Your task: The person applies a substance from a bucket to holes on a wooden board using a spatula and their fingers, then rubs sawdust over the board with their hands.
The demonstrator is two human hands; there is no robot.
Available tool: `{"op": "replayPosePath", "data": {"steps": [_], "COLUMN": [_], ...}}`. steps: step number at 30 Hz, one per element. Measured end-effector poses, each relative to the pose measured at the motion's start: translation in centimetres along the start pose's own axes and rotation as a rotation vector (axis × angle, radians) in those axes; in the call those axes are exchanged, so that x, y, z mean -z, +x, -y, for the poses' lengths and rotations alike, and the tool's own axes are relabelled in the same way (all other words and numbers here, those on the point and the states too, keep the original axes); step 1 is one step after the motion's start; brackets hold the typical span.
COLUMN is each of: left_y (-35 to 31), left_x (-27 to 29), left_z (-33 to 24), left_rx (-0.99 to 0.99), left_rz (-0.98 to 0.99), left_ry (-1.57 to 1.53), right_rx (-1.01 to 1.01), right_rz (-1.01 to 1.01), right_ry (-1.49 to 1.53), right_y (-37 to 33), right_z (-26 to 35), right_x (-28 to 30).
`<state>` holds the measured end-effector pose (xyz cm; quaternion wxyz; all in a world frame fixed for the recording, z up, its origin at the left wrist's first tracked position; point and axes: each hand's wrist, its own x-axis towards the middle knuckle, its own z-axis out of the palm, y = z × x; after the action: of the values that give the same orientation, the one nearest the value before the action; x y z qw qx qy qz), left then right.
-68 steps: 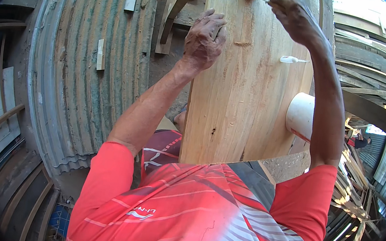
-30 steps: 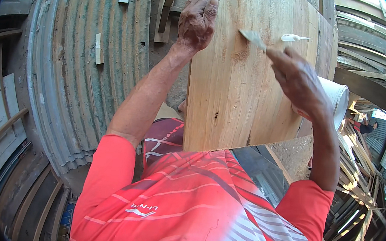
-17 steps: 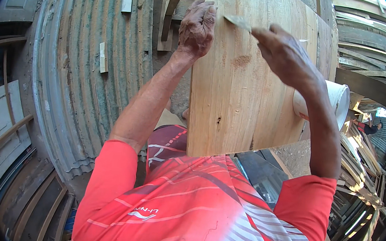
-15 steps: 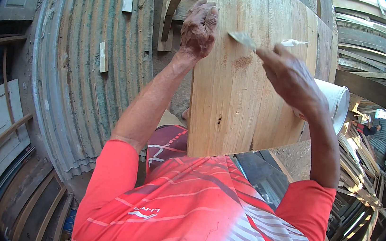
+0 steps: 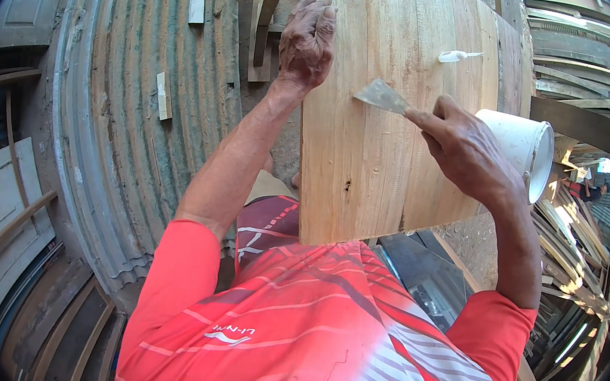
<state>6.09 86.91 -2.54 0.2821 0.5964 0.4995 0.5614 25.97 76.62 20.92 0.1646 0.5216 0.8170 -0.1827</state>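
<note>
My right hand [image 5: 468,145] grips a putty knife [image 5: 382,95] by its handle. The flat metal blade points left, low over or against the pale wooden panel [image 5: 376,161]; I cannot tell whether it touches. At the panel's left edge is my left hand [image 5: 308,44], its fingers curled into a loose fist. Whatever it may hold is hidden. A small white bottle with a thin nozzle [image 5: 454,56] lies on the panel beyond my right hand. A dark knot hole marks the near part of the wood.
A white bucket [image 5: 511,135] stands right of the panel, beside my right forearm. Corrugated metal sheeting [image 5: 135,96] covers the left ground, with a small wood offcut [image 5: 164,95] on it. Stacked timber [image 5: 572,258] lies right; a person [image 5: 586,190] is far off there.
The putty knife and my right hand have come slightly nearer to me. The reddish sawdust pile seen earlier no longer shows; the blade covers that spot. My left hand stays curled.
</note>
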Motion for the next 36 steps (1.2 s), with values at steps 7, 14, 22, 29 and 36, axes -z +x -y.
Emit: {"op": "replayPosePath", "data": {"steps": [7, 14, 22, 29, 36], "left_y": [0.1, 0.1, 0.2, 0.0, 0.1], "left_x": [-0.2, -0.1, -0.4, -0.1, 0.0], "left_z": [0.3, -0.2, 0.0, 0.2, 0.2], "left_rx": [-0.003, 0.004, -0.028, -0.005, 0.022], "left_rz": [0.011, 0.012, -0.013, -0.014, 0.008], "left_ry": [0.030, 0.056, 0.067, 0.025, 0.016], "right_rx": [-0.026, -0.101, -0.038, -0.125, -0.162], "right_rz": [-0.303, -0.096, -0.413, -0.165, -0.299], "right_ry": [0.015, -0.013, -0.063, 0.005, 0.084], "right_y": [1.0, -0.2, 3.2, -0.7, -0.7], "right_z": [-3.0, -1.5, -7.7, -3.1, -3.4], "right_x": [-0.1, -2.3, -0.7, -2.7, -1.3]}}
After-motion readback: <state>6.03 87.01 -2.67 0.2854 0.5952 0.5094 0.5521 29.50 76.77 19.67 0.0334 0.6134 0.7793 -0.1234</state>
